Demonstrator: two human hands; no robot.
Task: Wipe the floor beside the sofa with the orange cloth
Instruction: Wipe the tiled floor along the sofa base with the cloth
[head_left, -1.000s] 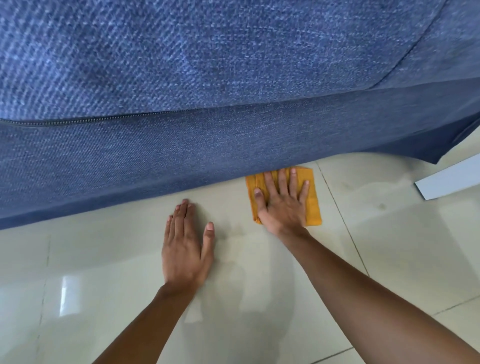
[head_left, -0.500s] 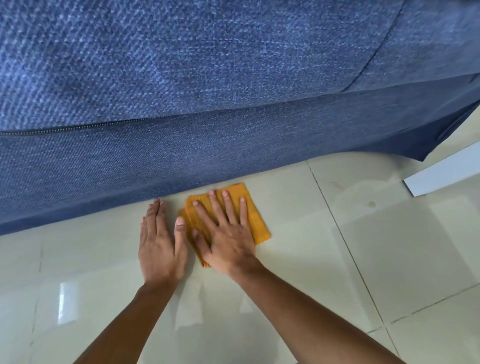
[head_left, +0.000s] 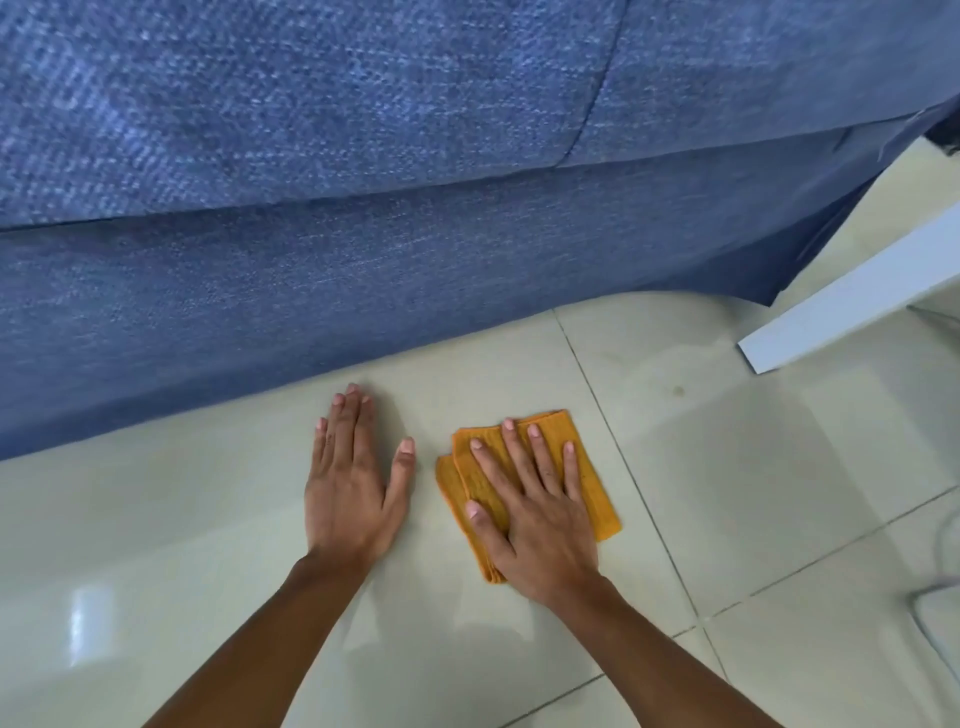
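Note:
A folded orange cloth (head_left: 597, 499) lies flat on the pale tiled floor (head_left: 753, 467), a short way out from the blue sofa (head_left: 363, 234). My right hand (head_left: 535, 514) presses down on the cloth with the palm flat and fingers spread, covering most of it. My left hand (head_left: 353, 483) rests flat on the bare tile just left of the cloth, fingers together and pointing at the sofa base, holding nothing. A small gap of tile separates the two hands.
The sofa's skirt runs across the whole upper view and reaches the floor. A white board or furniture edge (head_left: 852, 296) slants in at the right. A thin white cable (head_left: 935, 592) lies on the tiles at the far right.
My right hand has slid the cloth from the sofa's base leftward against my left hand, then away from the sofa and back right. The left hand has stayed planted.

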